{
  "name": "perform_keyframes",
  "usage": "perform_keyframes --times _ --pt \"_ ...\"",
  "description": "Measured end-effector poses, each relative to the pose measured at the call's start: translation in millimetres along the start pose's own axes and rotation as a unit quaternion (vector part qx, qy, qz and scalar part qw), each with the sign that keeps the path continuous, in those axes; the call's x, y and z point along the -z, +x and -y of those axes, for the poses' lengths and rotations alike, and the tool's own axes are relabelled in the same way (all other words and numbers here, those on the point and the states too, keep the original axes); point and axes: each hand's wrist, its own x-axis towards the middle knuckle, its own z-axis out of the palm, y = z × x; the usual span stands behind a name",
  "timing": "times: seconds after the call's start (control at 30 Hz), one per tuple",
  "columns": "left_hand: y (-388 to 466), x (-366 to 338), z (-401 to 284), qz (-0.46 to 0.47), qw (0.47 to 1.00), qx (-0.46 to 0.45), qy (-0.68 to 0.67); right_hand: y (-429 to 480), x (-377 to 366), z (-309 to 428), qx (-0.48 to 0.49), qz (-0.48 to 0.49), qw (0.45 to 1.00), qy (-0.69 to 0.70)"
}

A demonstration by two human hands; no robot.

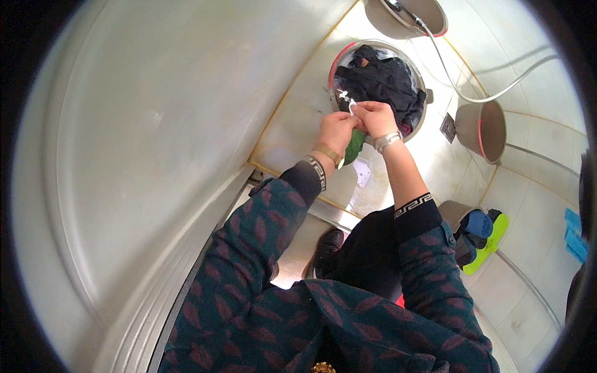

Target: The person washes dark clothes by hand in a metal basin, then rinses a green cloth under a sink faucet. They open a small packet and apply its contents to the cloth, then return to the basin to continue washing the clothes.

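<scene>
My left hand (336, 129) and my right hand (377, 117) meet over the near rim of a round basin (422, 123). The fingers of both pinch a thin white cord (351, 108), whose knotted end sticks out beyond them. Below my hands hangs a piece of green fabric (354, 148); whether the cord is joined to it is hidden by my fingers. Wet black clothing (382, 81) fills the basin, with whitish suds along its edge.
A shower head (394, 5) lies in a grey-brown bucket (433, 16) beyond the basin, its hose (443, 70) trailing right. Another bucket (471, 128) lies tipped beside a floor drain (447, 127). At right, rolled dark cloths (478, 224) sit by a lime-green board (489, 252). A white wall panel (163, 116) rises at left.
</scene>
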Motion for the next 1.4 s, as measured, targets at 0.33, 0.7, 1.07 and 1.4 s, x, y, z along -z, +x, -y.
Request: perform_keyframes --times 0.33,0.7,1.07,1.4 --pt "17.5 0.8 22.2 0.011 0.999 -0.027 0.039 11.4 2.9 -9.0 0.047 0.013 0.995 -0.088" --pt "15.8 -1.6 9.6 -0.018 1.000 0.001 -0.001 6.1 9.1 2.3 -0.028 0.075 0.997 -0.014" --pt "12.7 -2.5 5.2 -0.004 0.999 -0.003 -0.045 3.4 0.1 2.1 -0.022 0.070 0.993 0.094" --pt "13.6 -5.3 1.9 -0.042 0.999 -0.021 -0.017 4.5 -5.7 0.4 0.069 0.032 0.996 -0.056"
